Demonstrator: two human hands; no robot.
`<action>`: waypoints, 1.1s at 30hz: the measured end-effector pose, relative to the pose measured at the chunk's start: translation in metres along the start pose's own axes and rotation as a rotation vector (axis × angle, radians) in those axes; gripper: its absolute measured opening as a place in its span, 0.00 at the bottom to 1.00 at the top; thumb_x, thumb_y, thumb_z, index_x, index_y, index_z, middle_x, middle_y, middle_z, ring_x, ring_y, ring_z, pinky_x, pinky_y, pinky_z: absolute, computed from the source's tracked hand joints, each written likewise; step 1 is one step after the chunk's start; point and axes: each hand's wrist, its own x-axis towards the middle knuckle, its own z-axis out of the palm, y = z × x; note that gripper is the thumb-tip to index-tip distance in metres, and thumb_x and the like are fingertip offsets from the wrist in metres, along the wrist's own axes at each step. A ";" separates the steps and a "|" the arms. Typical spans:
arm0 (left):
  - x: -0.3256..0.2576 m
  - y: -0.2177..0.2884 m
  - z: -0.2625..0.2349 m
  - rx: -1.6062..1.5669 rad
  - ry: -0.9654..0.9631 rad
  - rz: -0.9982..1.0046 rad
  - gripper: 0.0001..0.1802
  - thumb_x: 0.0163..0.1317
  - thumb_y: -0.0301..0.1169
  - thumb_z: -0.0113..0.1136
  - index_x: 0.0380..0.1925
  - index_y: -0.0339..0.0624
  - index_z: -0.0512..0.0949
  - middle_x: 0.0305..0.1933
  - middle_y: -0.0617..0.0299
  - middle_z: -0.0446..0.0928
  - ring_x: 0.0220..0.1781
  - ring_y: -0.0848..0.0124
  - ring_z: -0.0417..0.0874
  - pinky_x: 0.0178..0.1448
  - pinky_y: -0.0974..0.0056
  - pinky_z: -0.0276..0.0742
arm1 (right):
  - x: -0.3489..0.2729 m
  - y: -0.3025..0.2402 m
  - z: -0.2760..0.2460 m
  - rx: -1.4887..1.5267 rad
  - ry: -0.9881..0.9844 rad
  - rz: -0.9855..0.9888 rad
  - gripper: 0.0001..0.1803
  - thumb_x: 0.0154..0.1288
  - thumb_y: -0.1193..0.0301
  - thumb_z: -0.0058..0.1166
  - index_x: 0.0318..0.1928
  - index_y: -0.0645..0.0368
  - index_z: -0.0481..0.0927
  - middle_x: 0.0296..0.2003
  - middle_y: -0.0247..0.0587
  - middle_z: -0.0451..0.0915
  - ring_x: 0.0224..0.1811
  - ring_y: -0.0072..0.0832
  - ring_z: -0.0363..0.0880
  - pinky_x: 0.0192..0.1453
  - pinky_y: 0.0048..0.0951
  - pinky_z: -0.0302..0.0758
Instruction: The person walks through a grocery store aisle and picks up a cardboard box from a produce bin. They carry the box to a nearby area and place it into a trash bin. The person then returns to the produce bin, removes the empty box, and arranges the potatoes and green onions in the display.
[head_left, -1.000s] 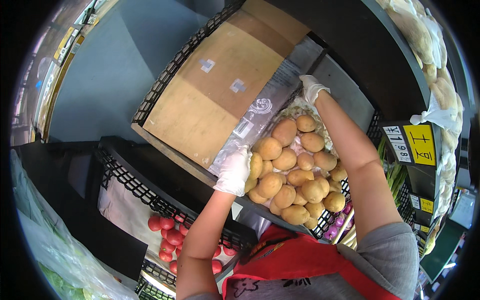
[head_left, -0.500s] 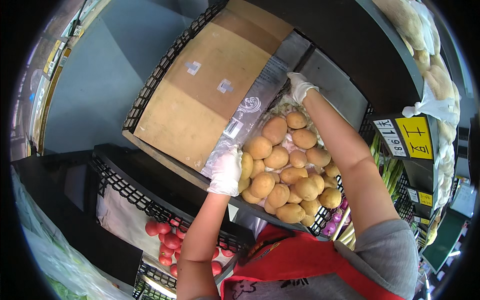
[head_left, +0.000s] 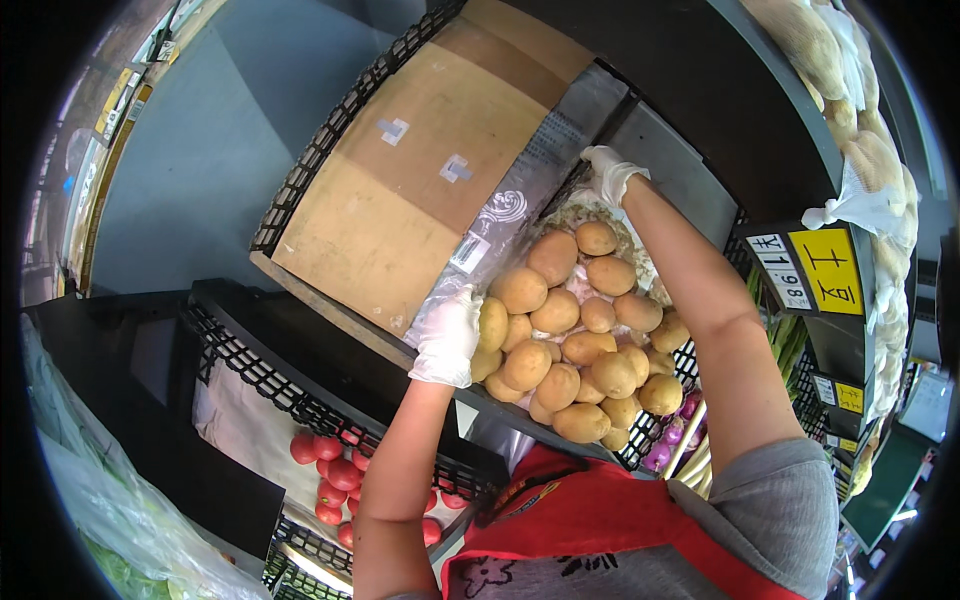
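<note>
My left hand (head_left: 446, 338), in a white glove, is closed at the near end of the strip of clear plastic film (head_left: 487, 235), beside the potatoes. My right hand (head_left: 613, 177), gloved too, is closed at the film's far end, past the potatoes. Its fingertips curl over a dark edge, and I cannot make out exactly what either hand grips. Between my forearms lies a heap of brown potatoes (head_left: 556, 312) on a pale lining. The film runs along the side of a flat brown cardboard sheet (head_left: 400, 180).
Red tomatoes (head_left: 343, 474) sit in a lower black crate at the left. Purple onions (head_left: 672, 437) and green stalks (head_left: 785, 350) are at the right, near a yellow and white sign (head_left: 828, 272). Netted bags of potatoes (head_left: 872, 170) line the right side. A black mesh crate rim (head_left: 320, 150) borders the cardboard.
My left hand has shifted slightly left, and my right hand slightly right. A little more pale lining shows beside the right wrist. The potatoes have hardly moved.
</note>
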 end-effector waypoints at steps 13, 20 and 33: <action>-0.009 -0.001 -0.005 0.002 0.087 0.090 0.13 0.69 0.32 0.57 0.49 0.39 0.80 0.40 0.42 0.83 0.41 0.43 0.83 0.46 0.49 0.80 | 0.006 0.003 -0.015 -0.171 0.298 -0.210 0.12 0.73 0.65 0.45 0.44 0.59 0.79 0.40 0.46 0.83 0.37 0.42 0.83 0.40 0.49 0.81; -0.017 0.010 0.005 0.185 0.090 0.085 0.14 0.71 0.39 0.53 0.48 0.44 0.79 0.34 0.46 0.82 0.32 0.45 0.83 0.37 0.45 0.78 | 0.012 -0.001 -0.012 -0.058 0.222 -0.195 0.13 0.74 0.66 0.43 0.46 0.60 0.79 0.38 0.43 0.84 0.36 0.39 0.84 0.39 0.42 0.83; -0.025 0.033 -0.014 -0.001 0.033 -0.014 0.13 0.74 0.35 0.45 0.44 0.41 0.76 0.41 0.47 0.83 0.40 0.48 0.85 0.43 0.49 0.81 | 0.002 -0.016 -0.025 -0.151 0.103 -0.196 0.16 0.70 0.65 0.40 0.45 0.63 0.77 0.41 0.47 0.85 0.39 0.45 0.85 0.37 0.51 0.86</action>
